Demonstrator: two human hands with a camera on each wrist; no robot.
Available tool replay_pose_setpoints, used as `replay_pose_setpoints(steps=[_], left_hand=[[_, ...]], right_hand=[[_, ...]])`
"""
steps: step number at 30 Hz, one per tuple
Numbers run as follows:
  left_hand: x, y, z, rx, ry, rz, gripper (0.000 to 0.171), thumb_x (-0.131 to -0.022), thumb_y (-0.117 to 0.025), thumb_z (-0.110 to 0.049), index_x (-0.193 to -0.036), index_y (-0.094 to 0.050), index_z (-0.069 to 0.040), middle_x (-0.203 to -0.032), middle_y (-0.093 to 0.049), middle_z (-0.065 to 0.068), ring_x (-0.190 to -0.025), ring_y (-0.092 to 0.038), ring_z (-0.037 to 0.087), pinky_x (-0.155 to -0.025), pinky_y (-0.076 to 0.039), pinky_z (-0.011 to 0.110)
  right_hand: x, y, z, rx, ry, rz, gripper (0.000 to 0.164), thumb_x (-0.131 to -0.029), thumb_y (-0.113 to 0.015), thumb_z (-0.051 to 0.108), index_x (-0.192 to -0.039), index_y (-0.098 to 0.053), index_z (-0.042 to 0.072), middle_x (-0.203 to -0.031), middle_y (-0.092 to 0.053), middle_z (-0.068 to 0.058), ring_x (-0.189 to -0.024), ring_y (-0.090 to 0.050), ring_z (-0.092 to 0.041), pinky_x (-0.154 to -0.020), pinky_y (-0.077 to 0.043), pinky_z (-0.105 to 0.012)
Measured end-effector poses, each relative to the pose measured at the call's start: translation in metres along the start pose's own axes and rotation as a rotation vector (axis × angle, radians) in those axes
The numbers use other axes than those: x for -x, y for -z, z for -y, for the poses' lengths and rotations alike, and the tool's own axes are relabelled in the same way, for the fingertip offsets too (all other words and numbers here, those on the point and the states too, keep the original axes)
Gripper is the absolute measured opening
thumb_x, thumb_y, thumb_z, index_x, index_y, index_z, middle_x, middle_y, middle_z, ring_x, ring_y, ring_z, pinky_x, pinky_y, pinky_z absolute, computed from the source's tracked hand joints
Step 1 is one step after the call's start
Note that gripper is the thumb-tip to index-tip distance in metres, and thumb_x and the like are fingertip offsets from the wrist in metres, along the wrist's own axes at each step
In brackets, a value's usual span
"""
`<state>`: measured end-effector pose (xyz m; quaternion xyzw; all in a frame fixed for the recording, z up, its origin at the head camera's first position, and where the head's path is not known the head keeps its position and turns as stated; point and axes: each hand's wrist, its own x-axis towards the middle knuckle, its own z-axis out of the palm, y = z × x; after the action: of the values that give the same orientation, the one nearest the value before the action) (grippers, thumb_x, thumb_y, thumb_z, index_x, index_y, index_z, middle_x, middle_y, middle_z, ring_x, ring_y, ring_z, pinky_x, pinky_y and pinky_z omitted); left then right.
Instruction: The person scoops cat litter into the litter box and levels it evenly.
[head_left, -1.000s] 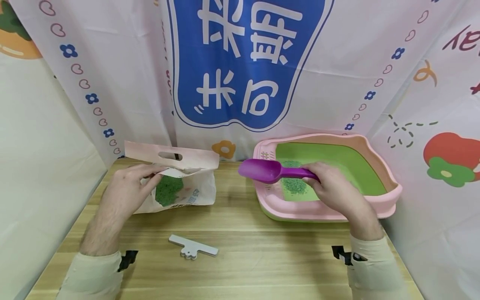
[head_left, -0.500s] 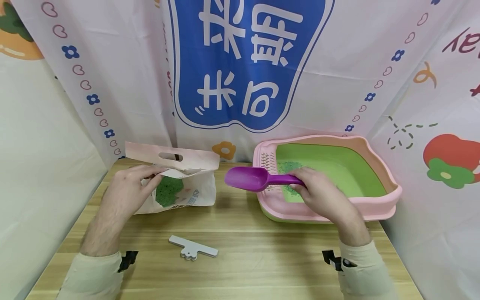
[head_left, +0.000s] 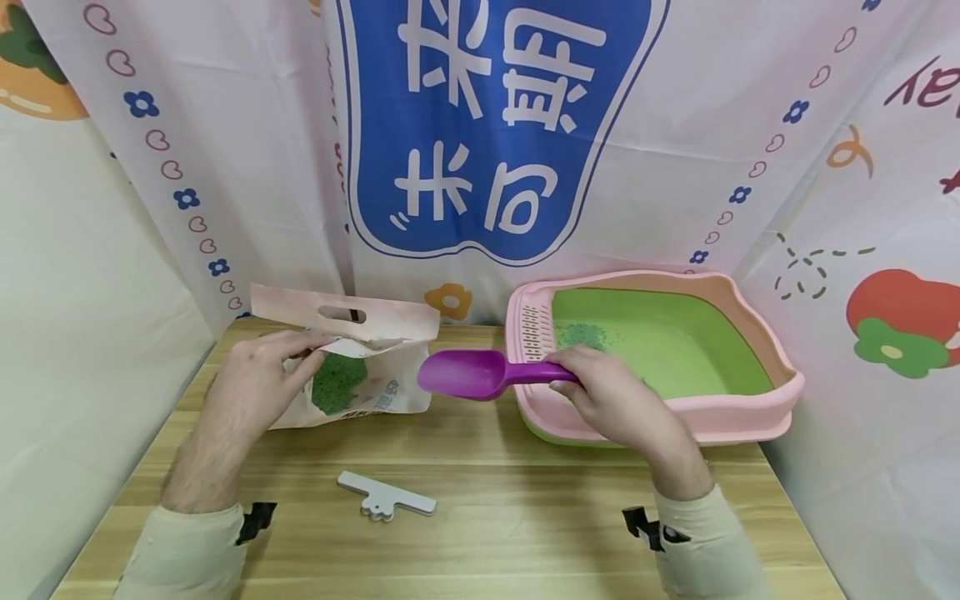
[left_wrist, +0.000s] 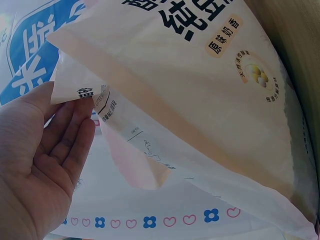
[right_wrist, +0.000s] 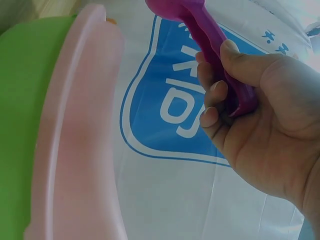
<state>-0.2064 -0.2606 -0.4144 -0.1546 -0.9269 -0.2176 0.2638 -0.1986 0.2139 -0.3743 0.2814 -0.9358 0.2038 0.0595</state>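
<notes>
My left hand (head_left: 258, 379) pinches the edge of a white and pink paper-like bag (head_left: 401, 375) at its open mouth. Green granules (head_left: 337, 383) show inside the bag. In the left wrist view the thumb and fingers hold the bag's flap (left_wrist: 75, 85). My right hand (head_left: 618, 400) grips the handle of a purple scoop (head_left: 468, 373), whose bowl points left, level with the bag's right edge, with no granules visible in it. Under that hand stands a pink-rimmed green litter box (head_left: 705, 358) with a small heap of green granules (head_left: 585, 336) at its left end.
A white sealing clip (head_left: 386, 493) lies on the wooden table (head_left: 517, 533) in front of the bag. Printed cloth (head_left: 630, 208) hangs behind the table and along both sides. The box's slotted pink ledge (head_left: 534, 329) faces the bag.
My right hand has carried the scoop left and slightly toward me, from over the litter box to the bag's right edge. The left hand and the bag have stayed put.
</notes>
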Motion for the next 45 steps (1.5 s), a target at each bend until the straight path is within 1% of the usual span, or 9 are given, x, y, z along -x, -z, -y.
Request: replay_pose_setpoints(steps=[5, 9, 13, 19, 23, 28, 36, 41, 45], left_hand=[[0.000, -0.001, 0.001, 0.000, -0.008, -0.006, 0.027, -0.105, -0.087, -0.009, -0.131, -0.089, -0.012, -0.130, -0.087, 0.023, -0.099, -0.088, 0.048, -0.078, -0.071, 0.065], [0.000, 0.000, 0.000, 0.003, 0.006, 0.016, 0.026, -0.105, -0.087, -0.011, -0.132, -0.089, -0.013, -0.132, -0.087, 0.023, -0.105, -0.087, 0.051, -0.085, -0.071, 0.069], [0.000, 0.001, -0.002, 0.005, 0.032, 0.055, 0.026, -0.106, -0.088, -0.012, -0.132, -0.089, -0.014, -0.136, -0.086, 0.023, -0.110, -0.086, 0.052, -0.091, -0.070, 0.071], [0.000, 0.002, -0.004, 0.008, 0.028, 0.086, 0.026, -0.105, -0.089, -0.015, -0.131, -0.090, -0.017, -0.138, -0.086, 0.021, -0.110, -0.087, 0.049, -0.093, -0.071, 0.070], [0.001, 0.002, -0.004, 0.006, 0.024, 0.098, 0.026, -0.105, -0.089, -0.016, -0.132, -0.090, -0.017, -0.138, -0.085, 0.022, -0.104, -0.088, 0.046, -0.089, -0.071, 0.068], [0.000, 0.001, -0.005, 0.001, 0.019, 0.110, 0.027, -0.105, -0.089, -0.016, -0.131, -0.090, -0.018, -0.137, -0.085, 0.023, -0.089, -0.085, 0.035, -0.082, -0.071, 0.064], [-0.001, -0.002, -0.007, -0.013, -0.023, 0.099, 0.026, -0.102, -0.090, -0.014, -0.128, -0.092, -0.018, -0.132, -0.088, 0.021, -0.077, -0.076, 0.021, -0.073, -0.068, 0.052], [-0.001, -0.003, -0.007, -0.014, -0.024, 0.099, 0.026, -0.102, -0.090, -0.014, -0.127, -0.092, -0.018, -0.131, -0.088, 0.020, -0.080, -0.077, 0.022, -0.074, -0.068, 0.052], [-0.001, -0.003, -0.008, -0.016, -0.011, 0.112, 0.026, -0.102, -0.090, -0.015, -0.128, -0.092, -0.018, -0.132, -0.088, 0.020, -0.081, -0.077, 0.023, -0.074, -0.068, 0.052]], right_hand=[[-0.005, -0.006, 0.009, -0.025, -0.006, 0.032, 0.018, -0.113, -0.077, 0.013, -0.131, -0.081, 0.011, -0.110, -0.081, -0.002, -0.100, -0.075, -0.018, -0.093, -0.070, -0.047], [-0.010, -0.013, 0.015, -0.033, -0.007, 0.054, 0.017, -0.114, -0.077, 0.013, -0.130, -0.082, 0.012, -0.106, -0.079, 0.000, -0.096, -0.072, -0.014, -0.092, -0.070, -0.044], [-0.015, -0.021, 0.021, -0.020, 0.010, 0.044, 0.016, -0.113, -0.077, 0.012, -0.128, -0.082, 0.011, -0.106, -0.080, -0.002, -0.096, -0.075, -0.016, -0.094, -0.072, -0.046], [-0.022, -0.034, 0.031, -0.009, 0.035, 0.017, 0.017, -0.111, -0.078, 0.012, -0.127, -0.082, 0.008, -0.108, -0.083, -0.005, -0.101, -0.079, -0.023, -0.096, -0.072, -0.048], [-0.028, -0.042, 0.038, -0.044, -0.009, 0.034, 0.016, -0.113, -0.078, 0.016, -0.127, -0.082, 0.009, -0.113, -0.085, -0.006, -0.107, -0.080, -0.024, -0.101, -0.071, -0.049], [-0.034, -0.054, 0.046, -0.057, -0.048, 0.054, 0.017, -0.112, -0.080, 0.017, -0.127, -0.082, 0.010, -0.109, -0.083, -0.003, -0.101, -0.078, -0.020, -0.097, -0.071, -0.046], [-0.044, -0.071, 0.055, -0.073, -0.045, 0.084, 0.019, -0.115, -0.077, 0.024, -0.128, -0.083, 0.011, -0.108, -0.081, -0.002, -0.094, -0.072, -0.016, -0.089, -0.067, -0.040], [-0.049, -0.078, 0.059, -0.095, -0.052, 0.092, 0.019, -0.116, -0.076, 0.027, -0.128, -0.082, 0.012, -0.105, -0.079, 0.001, -0.088, -0.067, -0.013, -0.083, -0.063, -0.035], [-0.052, -0.085, 0.063, -0.095, -0.041, 0.091, 0.019, -0.117, -0.076, 0.026, -0.128, -0.083, 0.012, -0.111, -0.082, -0.001, -0.093, -0.071, -0.014, -0.087, -0.066, -0.037]])
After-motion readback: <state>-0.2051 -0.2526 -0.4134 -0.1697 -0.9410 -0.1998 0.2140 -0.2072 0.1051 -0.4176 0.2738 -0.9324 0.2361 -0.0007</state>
